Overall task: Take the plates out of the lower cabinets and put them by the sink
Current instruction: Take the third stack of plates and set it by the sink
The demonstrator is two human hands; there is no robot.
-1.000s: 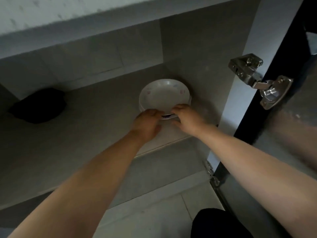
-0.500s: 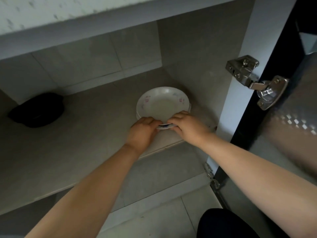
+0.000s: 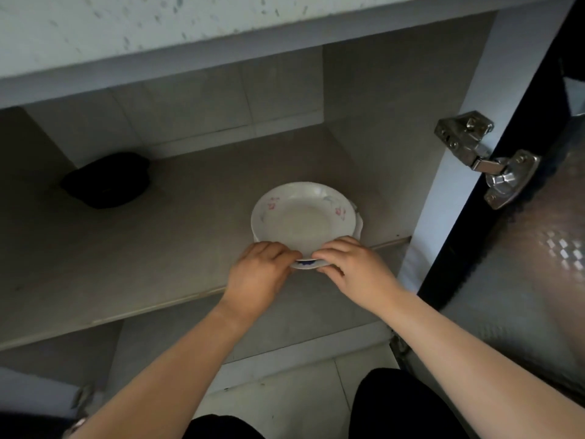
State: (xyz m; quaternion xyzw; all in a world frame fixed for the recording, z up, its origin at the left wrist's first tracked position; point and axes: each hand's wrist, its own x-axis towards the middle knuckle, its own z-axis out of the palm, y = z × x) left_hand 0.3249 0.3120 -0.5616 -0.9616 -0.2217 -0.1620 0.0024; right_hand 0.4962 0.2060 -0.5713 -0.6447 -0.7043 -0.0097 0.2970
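A small stack of white plates (image 3: 302, 218) with faint pink and blue flower marks sits at the front right of the grey cabinet shelf (image 3: 158, 248). A lower plate with a blue pattern peeks out at the near edge between my hands. My left hand (image 3: 258, 275) grips the near left rim of the stack. My right hand (image 3: 351, 269) grips the near right rim. Both thumbs lie on top of the rim, and the fingers below are hidden.
A black bowl-like object (image 3: 107, 180) sits at the back left of the shelf. The open cabinet door (image 3: 538, 248) with a metal hinge (image 3: 487, 160) stands close on the right. The countertop edge (image 3: 190, 36) overhangs above. Pale floor tiles (image 3: 285, 394) lie below.
The plate stack has slid toward the shelf's front edge with both hands on it. My view has pulled back and the hands sit lower in the frame.
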